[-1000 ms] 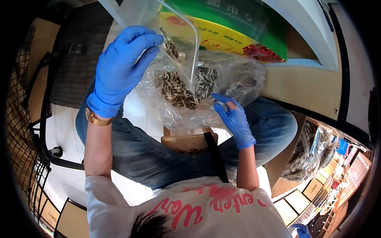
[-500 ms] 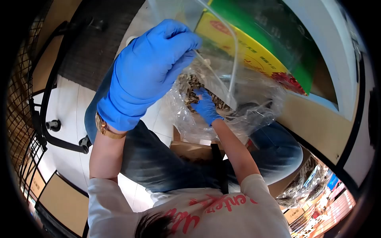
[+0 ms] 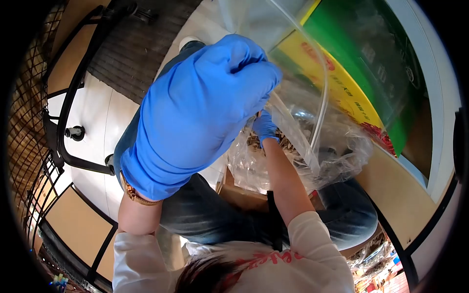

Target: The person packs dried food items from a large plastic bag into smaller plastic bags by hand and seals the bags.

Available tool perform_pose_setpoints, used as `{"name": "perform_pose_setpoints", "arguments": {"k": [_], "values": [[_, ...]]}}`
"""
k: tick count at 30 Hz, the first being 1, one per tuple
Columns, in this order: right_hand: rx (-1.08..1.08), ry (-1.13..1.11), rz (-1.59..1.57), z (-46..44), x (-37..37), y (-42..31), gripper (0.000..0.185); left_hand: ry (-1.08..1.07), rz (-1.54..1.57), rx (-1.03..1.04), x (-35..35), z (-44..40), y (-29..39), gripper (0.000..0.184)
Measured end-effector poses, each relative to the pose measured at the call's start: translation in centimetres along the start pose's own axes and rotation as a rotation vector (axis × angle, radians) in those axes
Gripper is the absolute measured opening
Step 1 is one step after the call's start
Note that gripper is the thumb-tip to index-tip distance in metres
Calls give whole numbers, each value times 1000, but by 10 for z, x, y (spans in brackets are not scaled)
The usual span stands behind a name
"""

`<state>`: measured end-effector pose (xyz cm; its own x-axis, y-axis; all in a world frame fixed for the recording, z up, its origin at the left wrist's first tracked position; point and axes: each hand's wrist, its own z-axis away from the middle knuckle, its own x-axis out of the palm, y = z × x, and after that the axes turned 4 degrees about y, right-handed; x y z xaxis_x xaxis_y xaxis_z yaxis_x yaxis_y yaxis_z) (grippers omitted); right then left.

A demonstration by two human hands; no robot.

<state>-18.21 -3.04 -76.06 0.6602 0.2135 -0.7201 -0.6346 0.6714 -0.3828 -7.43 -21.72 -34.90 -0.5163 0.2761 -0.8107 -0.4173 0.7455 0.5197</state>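
Note:
My left hand (image 3: 205,107), in a blue glove, is raised close to the camera and closed on the top of a clear plastic bag (image 3: 293,124) with a pale edge strip. Below it lies a larger, crumpled clear sack (image 3: 249,176) holding dried brown pieces (image 3: 288,139), whose exact kind I cannot make out. My right hand (image 3: 266,127), also gloved in blue, is down in the sack among these pieces. Its fingers are mostly hidden behind the left hand and the plastic.
A cardboard box (image 3: 237,196) stands under the sack between my knees. A green and yellow printed panel (image 3: 351,93) leans at the right beside a pale cabinet edge (image 3: 398,171). At the left are a black metal frame (image 3: 73,158) and a dark mat (image 3: 132,53).
The view has shifted, and my left hand looks larger and nearer, still gripping the bag. My right hand's fingers, visible before over the brown pieces, are now mostly covered.

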Motion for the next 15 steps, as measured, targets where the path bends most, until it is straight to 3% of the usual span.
{"name": "perform_pose_setpoints", "arguments": {"k": [4,8,10,11,12,13,15], "values": [[11,-42,-91,13,-24,-2,47,-40,-25,37,2,1,-3,23],[9,169,245,43,-33,13,53,-49,-38,97,10,4,-3,24],[-30,28,238,53,-43,32,54,4,-40,158,20,8,-7,21],[-239,271,101,59,-22,65,55,34,-42,191,24,10,-8,19],[-242,274,110,69,-26,67,55,63,-44,224,29,11,-8,18],[-75,176,-68,81,-34,63,54,31,-65,247,32,12,-7,17],[42,204,-145,97,-32,71,52,10,-79,269,41,16,-6,16]]}}
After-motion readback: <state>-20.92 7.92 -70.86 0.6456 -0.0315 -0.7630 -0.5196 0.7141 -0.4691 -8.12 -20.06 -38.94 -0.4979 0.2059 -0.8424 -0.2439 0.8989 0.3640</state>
